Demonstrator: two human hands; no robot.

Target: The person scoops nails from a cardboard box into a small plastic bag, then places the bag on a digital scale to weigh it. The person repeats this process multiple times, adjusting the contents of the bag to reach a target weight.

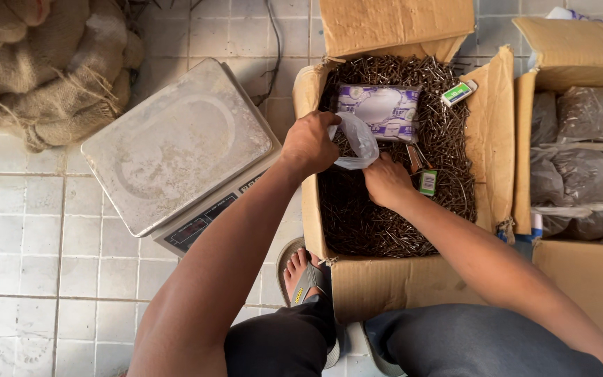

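Observation:
An open cardboard box (493,132) in front of me is filled with dark screws (378,223). My left hand (308,143) grips the mouth of a small clear plastic bag (357,143) over the box. My right hand (385,180) is down among the screws just below the bag, fingers closed; what it holds is hidden. A packet of plastic bags (378,110) lies on the screws at the far end, with a small green lighter-like item (428,182) beside my right hand.
A metal-topped digital scale (176,143) sits on the white tiled floor left of the box. Burlap sacks (43,63) lie at the far left. A second cardboard box (594,279) at the right holds filled bags of screws (574,160). My sandalled foot (305,276) rests by the box.

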